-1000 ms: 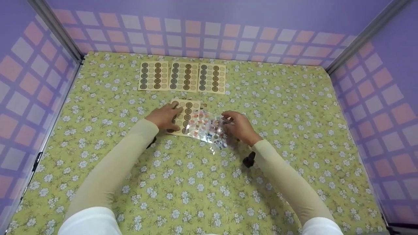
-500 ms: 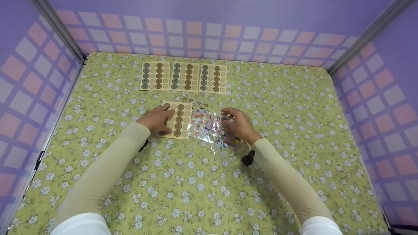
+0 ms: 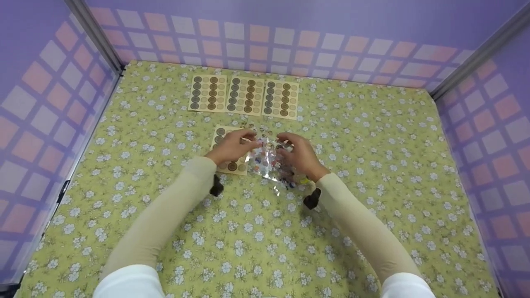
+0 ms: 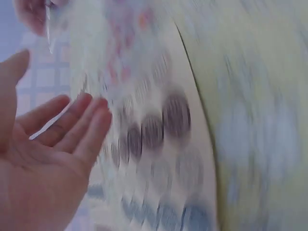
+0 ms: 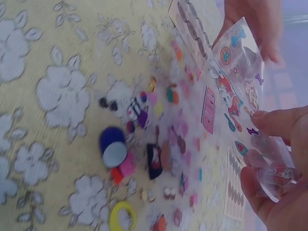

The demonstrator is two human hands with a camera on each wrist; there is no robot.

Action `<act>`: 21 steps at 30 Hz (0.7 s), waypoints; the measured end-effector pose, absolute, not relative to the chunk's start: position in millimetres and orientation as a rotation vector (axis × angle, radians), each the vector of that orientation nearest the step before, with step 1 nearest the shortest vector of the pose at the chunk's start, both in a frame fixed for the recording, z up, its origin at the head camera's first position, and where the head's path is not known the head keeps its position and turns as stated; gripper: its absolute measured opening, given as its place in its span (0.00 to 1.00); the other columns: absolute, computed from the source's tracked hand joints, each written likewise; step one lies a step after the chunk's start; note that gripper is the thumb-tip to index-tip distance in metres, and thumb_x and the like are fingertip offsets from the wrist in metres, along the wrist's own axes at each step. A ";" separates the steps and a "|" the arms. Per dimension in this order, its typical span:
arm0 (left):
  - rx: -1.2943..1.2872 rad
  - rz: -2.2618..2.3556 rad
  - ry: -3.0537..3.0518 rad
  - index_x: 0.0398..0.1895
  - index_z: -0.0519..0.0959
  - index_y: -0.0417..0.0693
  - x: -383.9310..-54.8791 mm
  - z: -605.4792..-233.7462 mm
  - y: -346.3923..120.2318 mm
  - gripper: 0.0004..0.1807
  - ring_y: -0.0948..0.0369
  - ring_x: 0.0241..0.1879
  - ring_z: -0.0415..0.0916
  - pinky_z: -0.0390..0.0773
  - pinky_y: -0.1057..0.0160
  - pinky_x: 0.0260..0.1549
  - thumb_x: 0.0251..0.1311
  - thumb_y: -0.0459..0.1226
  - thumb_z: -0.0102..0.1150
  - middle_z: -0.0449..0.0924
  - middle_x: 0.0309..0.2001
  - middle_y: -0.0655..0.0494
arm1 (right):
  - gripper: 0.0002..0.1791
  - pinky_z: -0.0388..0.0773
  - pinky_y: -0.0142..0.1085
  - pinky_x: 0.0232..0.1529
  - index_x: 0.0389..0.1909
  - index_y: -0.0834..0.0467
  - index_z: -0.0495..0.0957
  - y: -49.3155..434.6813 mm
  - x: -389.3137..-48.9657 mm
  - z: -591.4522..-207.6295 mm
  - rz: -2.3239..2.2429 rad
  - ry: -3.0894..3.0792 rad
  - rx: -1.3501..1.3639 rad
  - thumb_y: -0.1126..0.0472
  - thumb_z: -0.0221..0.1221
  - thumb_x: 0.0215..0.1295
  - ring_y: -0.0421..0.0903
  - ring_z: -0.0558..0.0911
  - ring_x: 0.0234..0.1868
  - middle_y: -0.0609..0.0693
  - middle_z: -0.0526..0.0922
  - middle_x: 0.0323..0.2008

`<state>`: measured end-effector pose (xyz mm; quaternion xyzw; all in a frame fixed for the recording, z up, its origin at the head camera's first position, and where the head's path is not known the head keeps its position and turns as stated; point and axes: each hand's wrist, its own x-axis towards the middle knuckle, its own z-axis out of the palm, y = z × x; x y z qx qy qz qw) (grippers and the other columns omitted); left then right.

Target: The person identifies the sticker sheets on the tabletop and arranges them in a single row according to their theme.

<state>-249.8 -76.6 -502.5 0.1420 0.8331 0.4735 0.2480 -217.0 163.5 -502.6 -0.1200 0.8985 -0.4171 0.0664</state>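
Observation:
My right hand [image 3: 300, 155] pinches a clear sticker sheet [image 5: 226, 96] between thumb and fingers. Small cartoon pictures are printed on it, and its film curls up in the right wrist view. More clear film with colourful stickers [image 5: 137, 113] lies beneath it on the cloth. My left hand [image 3: 234, 147] is over a cream sheet of round stickers [image 3: 234, 167], its fingers extended and the thumb apart, near the left edge of the clear sheet. In the left wrist view the palm [image 4: 43, 178] shows with nothing in it. That view is blurred.
Three more cream sheets with round stickers stand in a row at the back: a left one [image 3: 208, 93], a middle one [image 3: 245, 96] and a right one [image 3: 281, 100]. A flowered yellow-green cloth [image 3: 372, 165] covers the table. Purple checked panels [image 3: 290, 49] enclose it.
The cream sheet first slid left under my left hand. That hand has since come off it and moved right, towards the clear sheet. My right hand keeps its hold, nearly in place.

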 end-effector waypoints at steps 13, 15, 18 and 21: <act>-0.015 1.922 2.043 0.54 0.77 0.40 -235.8 -507.4 -63.3 0.15 0.56 0.36 0.80 0.79 0.65 0.30 0.64 0.30 0.57 0.82 0.47 0.48 | 0.35 0.73 0.44 0.62 0.69 0.54 0.64 146.0 -228.8 -498.2 -1.367 2.708 -0.383 0.57 0.66 0.61 0.51 0.70 0.64 0.53 0.68 0.66; -0.058 1.996 1.983 0.54 0.77 0.40 -233.2 -507.9 -64.5 0.15 0.57 0.36 0.80 0.80 0.63 0.32 0.64 0.29 0.56 0.82 0.47 0.48 | 0.40 0.72 0.44 0.63 0.72 0.52 0.59 147.5 -230.2 -498.6 -1.456 2.652 -0.285 0.55 0.66 0.61 0.52 0.69 0.65 0.54 0.65 0.69; -0.098 2.054 1.960 0.55 0.75 0.42 -229.7 -507.2 -66.3 0.15 0.57 0.40 0.82 0.83 0.57 0.40 0.65 0.30 0.55 0.81 0.50 0.48 | 0.42 0.76 0.45 0.59 0.73 0.51 0.54 149.1 -232.5 -498.3 -1.597 2.506 -0.124 0.53 0.64 0.62 0.53 0.72 0.62 0.54 0.66 0.67; -0.131 2.099 1.960 0.56 0.73 0.45 -226.7 -505.7 -69.4 0.16 0.54 0.45 0.82 0.81 0.48 0.49 0.66 0.31 0.54 0.80 0.52 0.50 | 0.37 0.79 0.45 0.54 0.72 0.52 0.56 147.5 -234.1 -497.0 -1.744 2.323 -0.010 0.54 0.61 0.66 0.51 0.78 0.56 0.55 0.71 0.61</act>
